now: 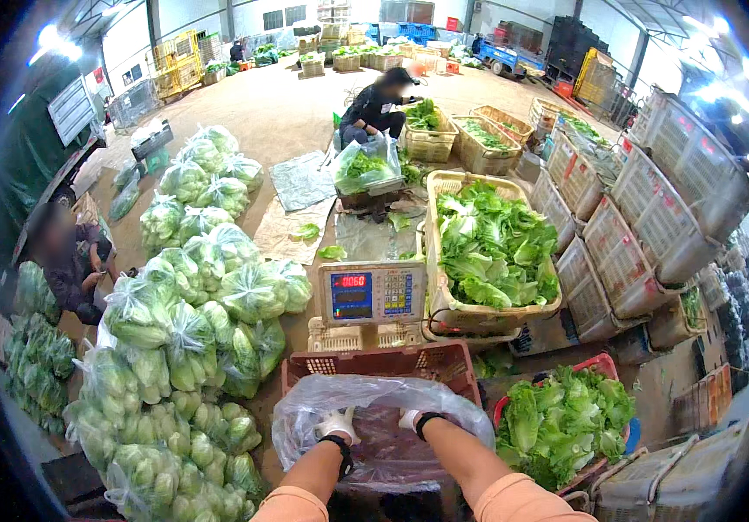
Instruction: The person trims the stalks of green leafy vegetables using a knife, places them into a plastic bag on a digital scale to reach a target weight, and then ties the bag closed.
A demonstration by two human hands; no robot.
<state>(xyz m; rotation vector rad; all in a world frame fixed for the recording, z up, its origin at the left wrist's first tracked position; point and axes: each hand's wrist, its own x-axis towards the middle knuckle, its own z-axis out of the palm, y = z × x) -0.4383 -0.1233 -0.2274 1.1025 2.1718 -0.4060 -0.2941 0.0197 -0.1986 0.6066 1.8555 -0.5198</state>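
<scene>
A clear plastic bag (305, 396) lines a reddish-brown plastic crate (374, 364) right in front of me, its mouth spread wide over the rim. Both my hands wear white gloves and reach into the bag. My left hand (337, 426) lies against the plastic with its thumb and fingers apart. My right hand (408, 419) is at the bag's inner right side, its fingers partly hidden. No vegetables show inside the bag. Just beyond the crate stands a weighing scale display (372, 294) with lit red digits.
Bagged green vegetables (191, 339) pile up at left. Leafy lettuce fills a cream crate (433, 252) beyond the scale's right and a red basket (607, 362) at near right. Stacked crates (622, 261) line the right. One person (379, 104) sits ahead; another (74, 261) crouches left.
</scene>
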